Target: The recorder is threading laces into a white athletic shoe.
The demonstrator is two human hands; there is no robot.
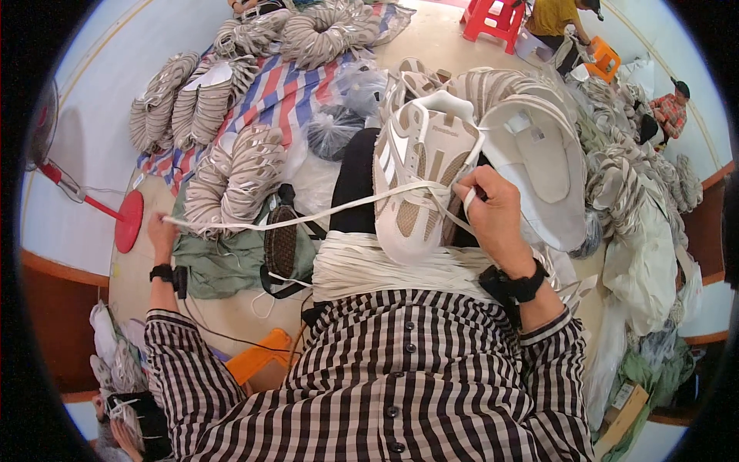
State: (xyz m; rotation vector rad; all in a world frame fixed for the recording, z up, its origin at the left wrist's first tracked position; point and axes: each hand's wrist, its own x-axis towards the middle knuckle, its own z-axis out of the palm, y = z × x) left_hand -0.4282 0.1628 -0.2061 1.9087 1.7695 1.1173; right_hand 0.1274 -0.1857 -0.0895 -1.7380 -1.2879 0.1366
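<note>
A beige and white sneaker rests over my lap with its toe toward me. A long cream shoelace crosses its front and stretches far out to the left. My left hand, at arm's length, is closed on the lace's far end. Beside the shoe's right edge, my right hand pinches the lace close to the shoe, with a loop near the fingers. Across my lap lies a thick bundle of cream laces. Right of the sneaker is a pale shoe piece with its broad sole-shaped side showing.
Coiled bundles of beige shoe uppers lie at the left, some on a striped sheet. More shoe parts are heaped at the right. A red fan base stands left, a red stool behind. Other people sit around.
</note>
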